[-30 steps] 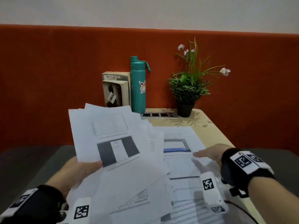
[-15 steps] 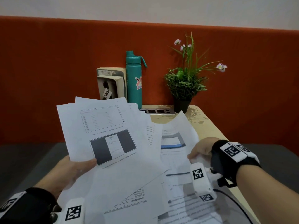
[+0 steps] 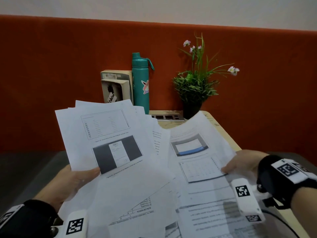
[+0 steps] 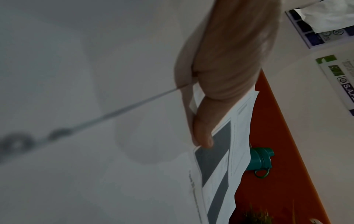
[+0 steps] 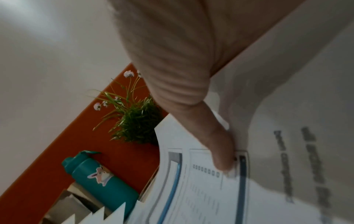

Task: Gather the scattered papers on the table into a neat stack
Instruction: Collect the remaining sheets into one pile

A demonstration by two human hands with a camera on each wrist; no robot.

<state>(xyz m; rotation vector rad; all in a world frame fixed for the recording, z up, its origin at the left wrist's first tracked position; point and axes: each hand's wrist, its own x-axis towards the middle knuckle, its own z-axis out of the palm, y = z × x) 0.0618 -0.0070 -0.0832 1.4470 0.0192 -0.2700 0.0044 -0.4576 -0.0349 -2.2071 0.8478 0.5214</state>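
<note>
A: Status on the papers?

B: Abt midway, by the look of it. The left hand point(image 3: 68, 182) holds a fanned bundle point(image 3: 109, 140) up off the table point(image 3: 223, 133), thumb clamped on top, other fingers hidden under the sheets. Edges aren't squared at all; corners stick out at diff angles.

A: And the right hand point(image 3: 240, 164)?

B: It pinches one printed sheet point(image 3: 193, 152) at its right edge, thumb on the face, fingers behind. The sheet's curled and lifted, just beside the bundle, overlapping its lower edge.

A: What's left, then?

B: Prob. merging that sheet in, picking up the loose pages point(image 3: 205, 212) lying lower down, near the body, then tapping everything flush. No neat stack yet.

A: Counts?

B: Bundle: at least five edges show at the top of the fan, exact no. can't be told. One sheet in the right hand. Loose pages below: a few, overlapped, can't count. Otherwise one teal bottle point(image 3: 140, 81), one potted plant point(image 3: 193, 88), two books point(image 3: 116, 86) standing at the back of the table, by the red wall panel.
</note>
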